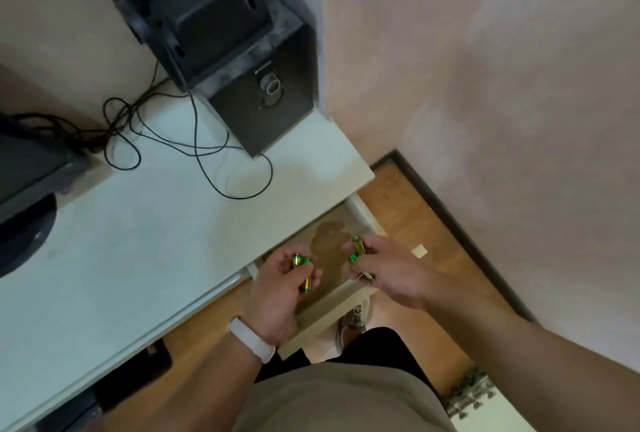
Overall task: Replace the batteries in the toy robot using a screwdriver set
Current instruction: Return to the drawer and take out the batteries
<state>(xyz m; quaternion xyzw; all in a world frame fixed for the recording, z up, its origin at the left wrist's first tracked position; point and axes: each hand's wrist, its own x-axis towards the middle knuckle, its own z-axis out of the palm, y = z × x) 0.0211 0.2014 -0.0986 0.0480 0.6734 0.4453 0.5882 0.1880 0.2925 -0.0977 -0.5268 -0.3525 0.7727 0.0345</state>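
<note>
1. The left hand (277, 287), with a white wristband (251, 338) on its wrist, is curled round the left batteries (306, 279): 2 green-and-gold cells lying side by side across the fingers, with the thumb beside them.
2. The right hand (384, 268) pinches the right batteries (358, 247) between thumb and fingertips. 1 cell stands out upward and a 2nd green end shows just below it. The blur makes it hard to be sure, but there seem to be 2 cells, with a small thin item at the lower fingers that I cannot make out.
3. Both hands are over the open drawer (332, 307), which is pulled out from under the near right corner of the white desk (156, 241). The left hand is at the drawer's left edge and the right hand at its right edge, near each other but apart.
4. A black speaker (263, 109) stands at the far right corner of the desk.
5. Loose black cables (194, 140) trail from the speaker across the far side of the desk.
6. A dark monitor (24, 168) is at the desk's left edge.
</note>
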